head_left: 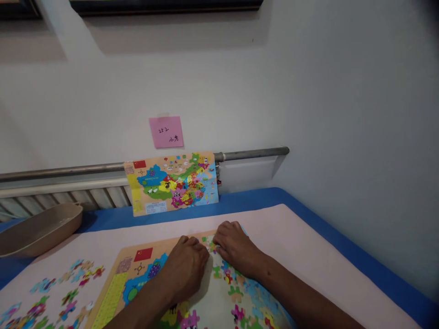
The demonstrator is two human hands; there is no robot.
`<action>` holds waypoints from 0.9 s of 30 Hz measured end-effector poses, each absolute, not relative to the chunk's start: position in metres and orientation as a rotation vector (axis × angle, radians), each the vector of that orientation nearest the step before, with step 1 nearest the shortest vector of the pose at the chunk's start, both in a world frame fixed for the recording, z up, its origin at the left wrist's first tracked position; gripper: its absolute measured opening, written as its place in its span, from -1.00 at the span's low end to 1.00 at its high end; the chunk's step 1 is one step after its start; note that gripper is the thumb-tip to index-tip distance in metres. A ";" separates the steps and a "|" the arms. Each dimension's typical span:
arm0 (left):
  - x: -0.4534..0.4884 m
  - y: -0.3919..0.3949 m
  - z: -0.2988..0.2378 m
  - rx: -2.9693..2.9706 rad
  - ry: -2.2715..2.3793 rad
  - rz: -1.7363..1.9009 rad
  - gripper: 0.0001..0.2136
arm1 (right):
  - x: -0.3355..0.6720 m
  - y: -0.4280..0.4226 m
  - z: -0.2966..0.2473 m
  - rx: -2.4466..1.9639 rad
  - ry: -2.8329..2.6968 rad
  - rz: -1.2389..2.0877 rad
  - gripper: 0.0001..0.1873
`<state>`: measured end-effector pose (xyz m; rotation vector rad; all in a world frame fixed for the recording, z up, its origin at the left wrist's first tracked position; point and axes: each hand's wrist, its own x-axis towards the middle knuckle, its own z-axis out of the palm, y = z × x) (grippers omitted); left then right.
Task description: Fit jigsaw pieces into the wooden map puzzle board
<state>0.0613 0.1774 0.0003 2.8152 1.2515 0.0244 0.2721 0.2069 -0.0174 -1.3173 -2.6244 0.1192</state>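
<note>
The wooden map puzzle board (164,245) lies flat in front of me on the pale pink mat (308,246), and I judge it roughly half filled; the left part with the red flag and the blue and green regions looks seated, as do patches along the bottom, while the middle and right still show pale bare ground with odd pieces lying on it. A scatter of loose coloured jigsaw pieces (68,283) waits on the mat to my left, so plenty is left to place. The finished colour map card (173,183) leans upright against the wall behind the board, under a pink sticky note (166,131).

My left hand (187,267) rests knuckles up on the board's middle, fingers curled under, nothing visible in it. My right hand (235,246) sits just beside it at the board's top edge, fingers bunched and bent down onto a small multicoloured piece (211,248); whether I grip it or only press it I cannot tell.

For room, the mat is open to the right of the board before the blue counter (343,246) edge and the white wall (343,137) close in; behind, a strip of mat separates the board from the card; to the left sit the loose pieces and, further back, a beige oval plastic tray (37,228).
</note>
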 end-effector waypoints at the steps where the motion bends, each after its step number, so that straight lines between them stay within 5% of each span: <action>1: 0.061 0.177 0.000 2.818 1.252 0.029 -0.86 | 0.272 0.207 -0.018 -1.314 -2.626 0.110 -0.93; 27: 0.065 0.181 0.001 2.817 1.258 0.013 -0.86 | 0.269 0.207 -0.019 -1.304 -2.664 -0.010 -0.93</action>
